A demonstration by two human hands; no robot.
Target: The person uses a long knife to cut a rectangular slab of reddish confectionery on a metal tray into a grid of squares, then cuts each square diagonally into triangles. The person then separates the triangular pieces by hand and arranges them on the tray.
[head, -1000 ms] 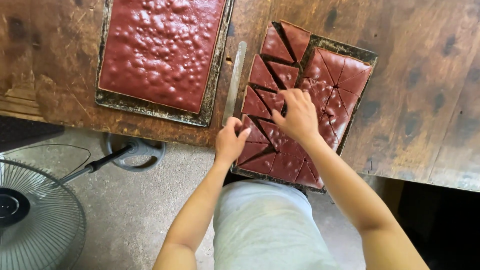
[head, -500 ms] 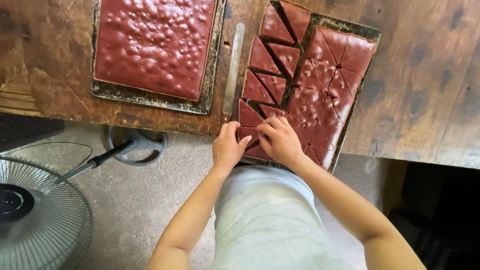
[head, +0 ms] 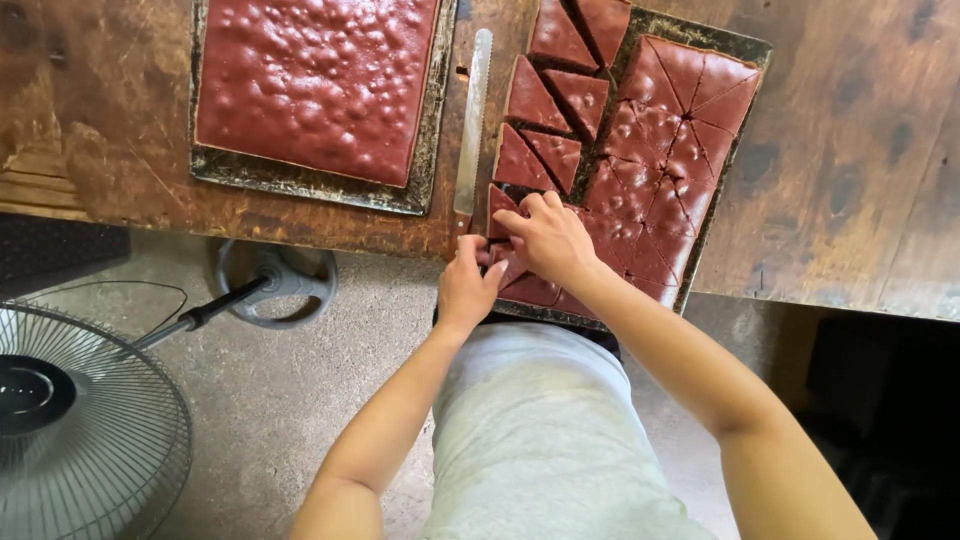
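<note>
Where tray's near corner sits, both hands [head: 545, 240] on triangle piece [head: 500, 205]

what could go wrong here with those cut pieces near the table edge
The cut tray overhangs the table edge where both hands work, so pressing there might tip it. The triangle piece under the right hand and left hand may crack. The long knife lies beside them.

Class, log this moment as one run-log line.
left hand: touching triangle piece | right hand: on cut slab | long knife: lying between trays
</note>
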